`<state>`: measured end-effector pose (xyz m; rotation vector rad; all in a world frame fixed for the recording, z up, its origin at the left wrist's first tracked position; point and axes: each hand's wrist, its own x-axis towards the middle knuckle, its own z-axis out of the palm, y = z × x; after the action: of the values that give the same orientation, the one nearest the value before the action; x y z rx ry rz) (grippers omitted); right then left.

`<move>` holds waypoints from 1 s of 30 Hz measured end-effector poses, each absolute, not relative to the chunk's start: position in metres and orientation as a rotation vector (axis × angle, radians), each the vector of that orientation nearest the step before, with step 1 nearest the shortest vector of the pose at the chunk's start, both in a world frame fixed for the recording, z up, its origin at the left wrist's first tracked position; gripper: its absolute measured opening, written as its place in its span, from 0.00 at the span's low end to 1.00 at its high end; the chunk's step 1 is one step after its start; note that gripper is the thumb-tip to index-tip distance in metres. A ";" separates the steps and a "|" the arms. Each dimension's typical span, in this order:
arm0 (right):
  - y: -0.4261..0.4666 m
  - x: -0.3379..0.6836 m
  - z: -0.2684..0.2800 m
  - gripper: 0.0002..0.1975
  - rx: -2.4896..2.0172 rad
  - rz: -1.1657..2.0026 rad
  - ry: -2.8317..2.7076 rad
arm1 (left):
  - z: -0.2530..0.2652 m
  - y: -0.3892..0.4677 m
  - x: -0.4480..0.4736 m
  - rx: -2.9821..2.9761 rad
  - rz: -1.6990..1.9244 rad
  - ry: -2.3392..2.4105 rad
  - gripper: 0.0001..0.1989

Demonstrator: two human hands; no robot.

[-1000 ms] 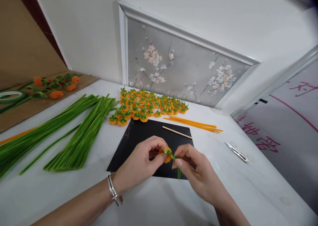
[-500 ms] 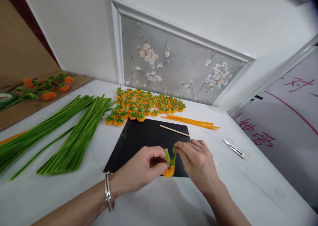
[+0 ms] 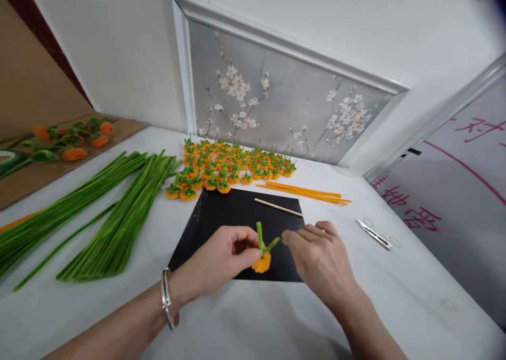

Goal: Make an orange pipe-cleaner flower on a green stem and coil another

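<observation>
Orange flower head (image 3: 261,263) sits lower centre of frame, held over the near part of the black mat (image 3: 221,212), bloom end down. Green stalk (image 3: 259,234) sticks up from it, near upright; green strip (image 3: 273,244) leaves the same base and slants up to the right.

Left hand (image 3: 231,254), centre: thumb and index pressed together at the base of the stalk, just above the bloom; exact contact partly hidden by the fingers. Right hand (image 3: 322,254), right of centre: fingers curled, fingertips pinching the far tip of the strip; thumb mostly out of sight.

Handling, judged by look: very light, soft and fuzzy, so not slippery. Stalk and strip probably have a bendable core that keeps its shape. Bloom likely squashes if squeezed, so best hold is a pinch at the green base, with the strip taken near its free end.

Versus half a second ago: strip was close to upright beside the stalk, the two nearly parallel; now it leans right, making an open V. Flower head has gone slightly up and left in frame. Right fingertips are farther from left ones. Left pinch about the same. Wooden stick (image 3: 279,207) on the mat looks unmoved.
</observation>
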<state>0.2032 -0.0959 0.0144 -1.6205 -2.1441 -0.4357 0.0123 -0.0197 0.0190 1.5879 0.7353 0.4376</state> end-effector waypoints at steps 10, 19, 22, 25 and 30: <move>-0.095 0.197 0.015 0.14 -1.502 -0.250 -2.045 | 0.013 -0.024 0.013 1.653 0.501 0.675 0.05; -0.098 0.191 0.015 0.09 -1.476 -0.264 -2.239 | 0.010 -0.025 0.012 1.851 0.514 0.701 0.09; -0.098 0.189 0.012 0.09 -1.491 -0.057 -2.207 | 0.013 -0.025 0.012 1.868 0.514 0.695 0.11; -0.098 0.185 0.010 0.08 -1.470 0.233 -2.027 | 0.014 -0.024 0.010 1.872 0.514 0.711 0.11; -0.098 0.177 0.007 0.04 -1.477 0.611 -1.678 | 0.015 -0.026 0.009 1.874 0.498 0.710 0.11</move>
<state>0.1771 -0.0978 0.0074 -1.4772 -1.6775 0.6109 0.0092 -0.0260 0.0150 1.8737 0.7104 0.4980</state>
